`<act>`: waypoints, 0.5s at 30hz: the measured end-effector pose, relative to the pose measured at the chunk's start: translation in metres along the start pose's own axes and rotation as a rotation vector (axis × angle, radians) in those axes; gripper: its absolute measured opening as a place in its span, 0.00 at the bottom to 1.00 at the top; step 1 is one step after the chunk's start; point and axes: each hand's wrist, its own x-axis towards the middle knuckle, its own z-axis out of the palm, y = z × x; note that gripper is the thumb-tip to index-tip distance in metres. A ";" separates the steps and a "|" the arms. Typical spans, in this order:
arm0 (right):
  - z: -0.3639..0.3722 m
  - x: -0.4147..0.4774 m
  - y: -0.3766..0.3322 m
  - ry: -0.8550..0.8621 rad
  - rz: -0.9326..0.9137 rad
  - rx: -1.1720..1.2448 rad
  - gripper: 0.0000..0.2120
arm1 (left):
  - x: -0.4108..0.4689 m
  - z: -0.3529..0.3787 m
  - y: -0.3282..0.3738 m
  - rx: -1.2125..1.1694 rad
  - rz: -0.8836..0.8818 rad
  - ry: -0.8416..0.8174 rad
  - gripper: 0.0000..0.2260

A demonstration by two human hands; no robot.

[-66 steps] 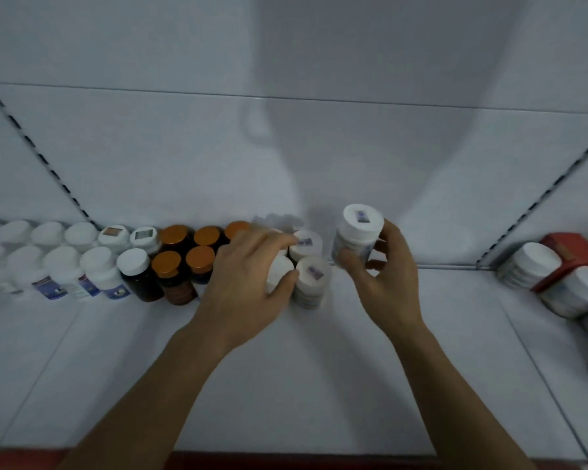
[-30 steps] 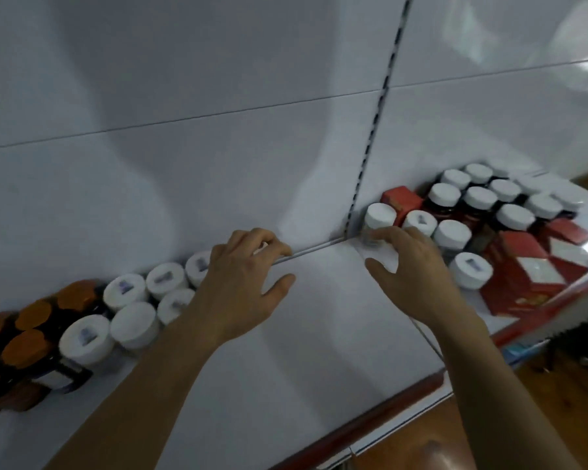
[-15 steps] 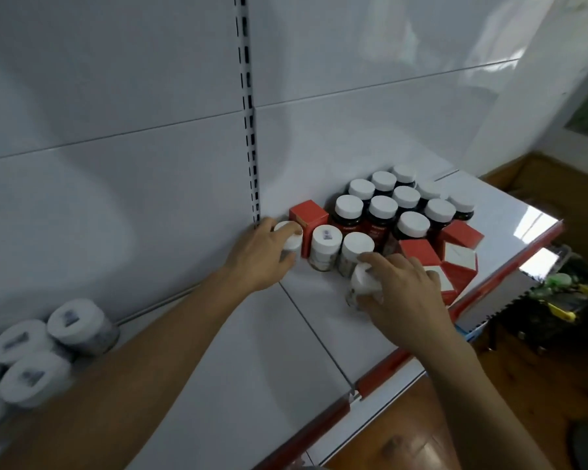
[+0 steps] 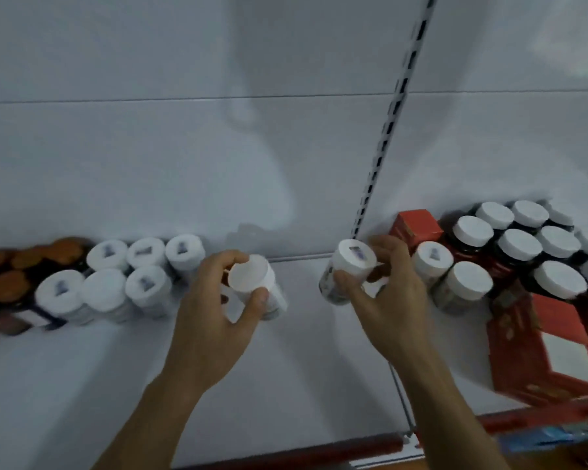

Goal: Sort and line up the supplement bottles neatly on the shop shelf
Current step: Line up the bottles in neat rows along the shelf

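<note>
**A bottle in each hand over the white shelf**

At centre frame the left hand (image 4: 211,320) grips a plain-capped white bottle (image 4: 250,278). Its fingers and thumb are curled round the body just under the cap, and the bottle is tilted with the cap toward the camera. Right of centre the right hand (image 4: 392,307) holds a stickered white bottle (image 4: 352,264). The fingers are wrapped round its far side and the thumb presses its near side, and this bottle leans too. The two bottles are apart, with bare shelf (image 4: 302,378) between them. Whether either base touches the shelf cannot be told.

At middle left, six white-capped bottles (image 4: 129,276) stand in two rows against the back panel (image 4: 184,164), just beside the left hand. Left of them are blurred orange-capped bottles (image 4: 24,266).

At middle right, beyond the slotted upright (image 4: 387,130), stand a red box (image 4: 416,225), two white bottles (image 4: 465,286) near the right hand, and dark jars with white caps (image 4: 520,245). Red cartons (image 4: 540,340) sit at lower right. A red edge strip (image 4: 319,447) runs along the bottom.
</note>
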 end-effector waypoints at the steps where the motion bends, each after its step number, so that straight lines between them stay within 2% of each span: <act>1: 0.017 0.000 -0.005 -0.052 -0.020 0.011 0.27 | -0.013 -0.015 -0.005 0.011 -0.033 0.014 0.16; 7: 0.120 -0.009 -0.045 -0.362 -0.136 0.065 0.32 | -0.065 -0.065 -0.035 0.097 -0.189 0.228 0.18; 12: 0.167 -0.016 -0.063 -0.435 -0.244 0.051 0.32 | -0.077 -0.084 -0.041 0.099 -0.213 0.295 0.20; 15: 0.176 -0.015 -0.063 -0.431 -0.238 0.056 0.32 | -0.074 -0.093 -0.040 0.085 -0.196 0.288 0.19</act>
